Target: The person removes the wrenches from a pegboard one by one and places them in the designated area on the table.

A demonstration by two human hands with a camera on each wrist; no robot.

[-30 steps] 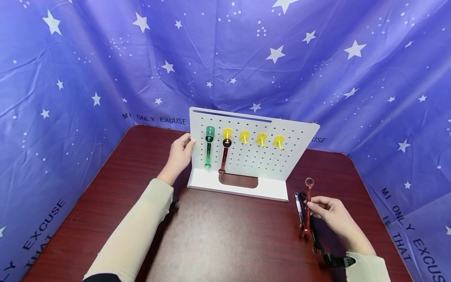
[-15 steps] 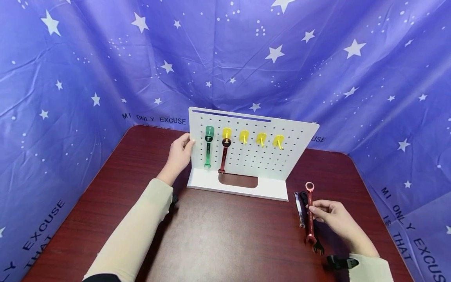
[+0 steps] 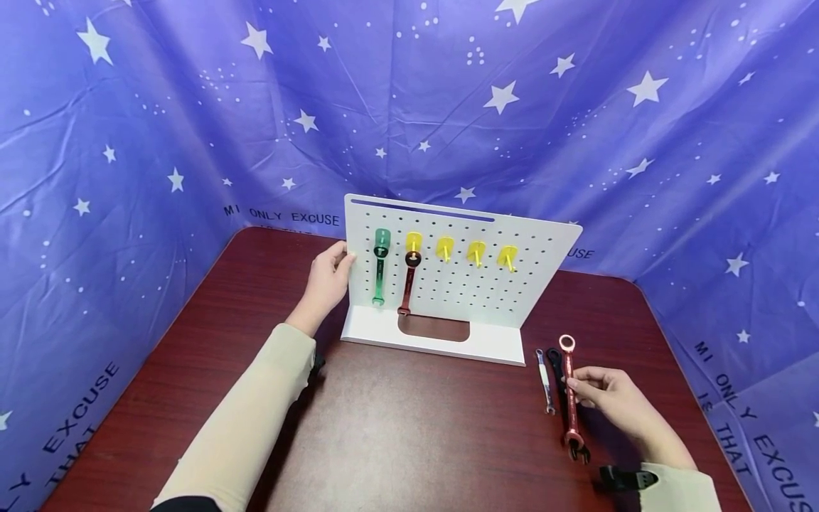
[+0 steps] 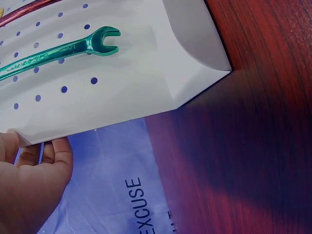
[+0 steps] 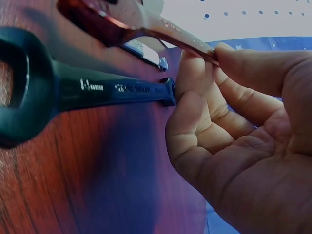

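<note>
A dark red wood-grain table (image 3: 409, 427) spreads across the lower half, enclosed by a blue-purple curtain (image 3: 397, 92) printed with white stars and black lettering. Near the centre stands a white pegboard (image 3: 461, 281), with a green wrench (image 3: 379, 279) and a dark red wrench (image 3: 409, 283) hanging on it; three yellow hooks (image 3: 475, 254) sit towards 3 o'clock. At 9 o'clock, the left hand (image 3: 328, 281) pinches the board's edge, thumb in front, fingers behind. At 4 o'clock, the right hand (image 3: 614, 402) is clamped on a bright red wrench (image 3: 571, 405), between thumb and fingers. Its long axis runs nearly 12 to 6, ring end towards 12, forked end towards 6. A black wrench (image 3: 555, 361) lies partly hidden beneath it; a silver wrench (image 3: 544, 380) lies near, towards 9 o'clock.
</note>
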